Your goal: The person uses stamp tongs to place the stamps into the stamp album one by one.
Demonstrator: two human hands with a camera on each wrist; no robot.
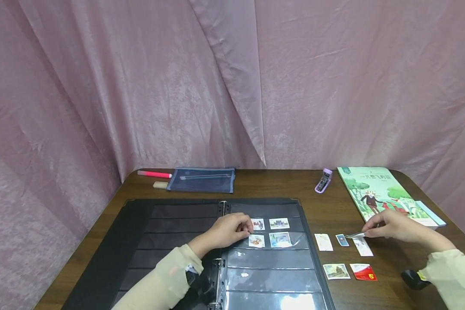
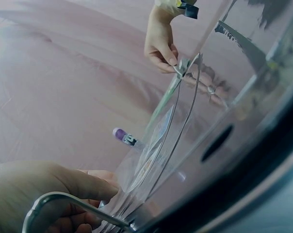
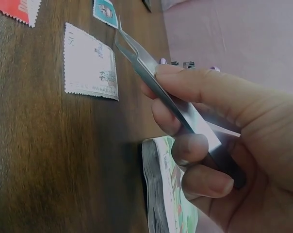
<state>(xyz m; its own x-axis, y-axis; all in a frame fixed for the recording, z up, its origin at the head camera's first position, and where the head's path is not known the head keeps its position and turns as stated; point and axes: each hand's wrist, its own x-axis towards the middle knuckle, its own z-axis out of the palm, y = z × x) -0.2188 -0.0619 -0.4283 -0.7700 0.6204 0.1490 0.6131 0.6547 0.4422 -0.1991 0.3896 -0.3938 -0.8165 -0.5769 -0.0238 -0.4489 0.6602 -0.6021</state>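
Note:
A black stamp album [image 1: 139, 258] lies open, its right page holding several stamps [image 1: 280, 240] in clear pockets. Over that page's inner side, my left hand [image 1: 227, 230] pinches the clear plastic [image 2: 129, 182] between thumb and fingers. My right hand [image 1: 391, 226] holds metal tweezers [image 3: 145, 60] over the table right of the album. Their slightly parted tips are right at the edge of a small blue stamp [image 3: 105, 12]. Beneath the tweezers in the head view is a white stamp [image 1: 363, 248]. Another white stamp [image 1: 323, 242], a landscape stamp [image 1: 336, 271] and a red stamp [image 1: 363, 272] lie nearby.
A green illustrated book [image 1: 383, 193] rests at the back right, beyond my right hand. Left of it is a purple clip-like object [image 1: 323, 181]. At the back left lie a blue mesh pouch [image 1: 201, 184] and a pink marker [image 1: 154, 174]. A pink curtain [image 1: 178, 86] hangs behind the table.

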